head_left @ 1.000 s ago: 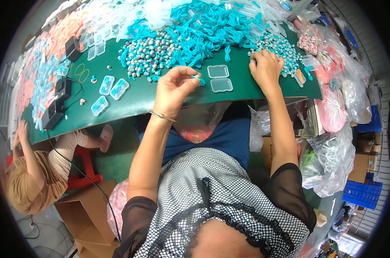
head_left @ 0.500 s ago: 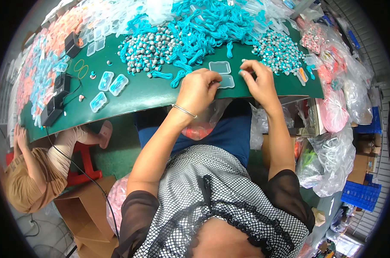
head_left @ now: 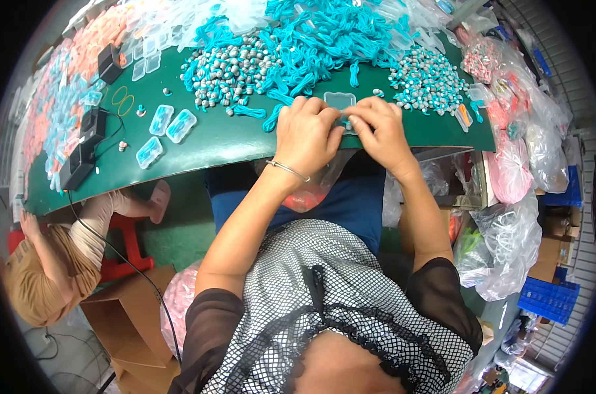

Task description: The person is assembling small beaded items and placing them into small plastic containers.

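A small clear plastic box lies open on the green table, its lid half [head_left: 339, 99] beyond my fingertips. The nearer half is mostly covered by my hands. My left hand [head_left: 306, 134] is closed, thumb and fingers pinched at that half's left edge. My right hand [head_left: 383, 136] is curled over its right side, fingertips nearly meeting the left ones. Something small and greyish shows between the fingertips, too small to name. Beyond lie a pile of grey-and-turquoise beads [head_left: 229, 71] and a heap of turquoise cord bundles [head_left: 331, 43].
More beads [head_left: 426, 80] are heaped at right, with a loose bead [head_left: 377, 92] nearby. Filled boxes [head_left: 181, 126] and black devices [head_left: 81, 163] with a cable are at left. Another person [head_left: 51, 269] sits at the far left. Plastic bags [head_left: 508, 161] hang along the right side.
My right hand has moved left and nearer, from beside the bead pile to the open box. My left hand stays at the box. The other person's hands have shifted at the table edge.
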`<state>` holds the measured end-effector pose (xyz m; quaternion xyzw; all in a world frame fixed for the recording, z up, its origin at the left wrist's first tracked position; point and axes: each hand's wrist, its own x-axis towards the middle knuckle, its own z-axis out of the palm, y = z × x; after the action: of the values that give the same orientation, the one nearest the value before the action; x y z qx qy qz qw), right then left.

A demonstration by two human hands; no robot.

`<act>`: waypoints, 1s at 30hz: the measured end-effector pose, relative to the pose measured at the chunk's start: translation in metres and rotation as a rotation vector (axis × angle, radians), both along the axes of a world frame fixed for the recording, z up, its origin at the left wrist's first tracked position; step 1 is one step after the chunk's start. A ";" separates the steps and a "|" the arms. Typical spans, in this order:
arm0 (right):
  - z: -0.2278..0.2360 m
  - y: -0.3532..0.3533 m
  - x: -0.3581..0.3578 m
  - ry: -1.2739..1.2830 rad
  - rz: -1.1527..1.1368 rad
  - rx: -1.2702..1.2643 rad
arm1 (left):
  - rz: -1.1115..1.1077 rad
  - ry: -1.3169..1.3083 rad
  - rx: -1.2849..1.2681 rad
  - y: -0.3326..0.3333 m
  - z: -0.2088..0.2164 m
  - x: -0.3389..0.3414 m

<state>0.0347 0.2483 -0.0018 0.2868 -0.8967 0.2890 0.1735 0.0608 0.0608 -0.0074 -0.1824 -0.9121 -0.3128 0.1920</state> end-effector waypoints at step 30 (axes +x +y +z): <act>0.017 0.009 -0.009 0.177 0.195 0.233 | 0.010 -0.090 -0.046 -0.011 0.000 -0.004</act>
<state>0.0253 0.2577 0.0148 0.4148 -0.8734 0.1722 0.1884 0.0571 0.0502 -0.0077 -0.1680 -0.9277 -0.2987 0.1483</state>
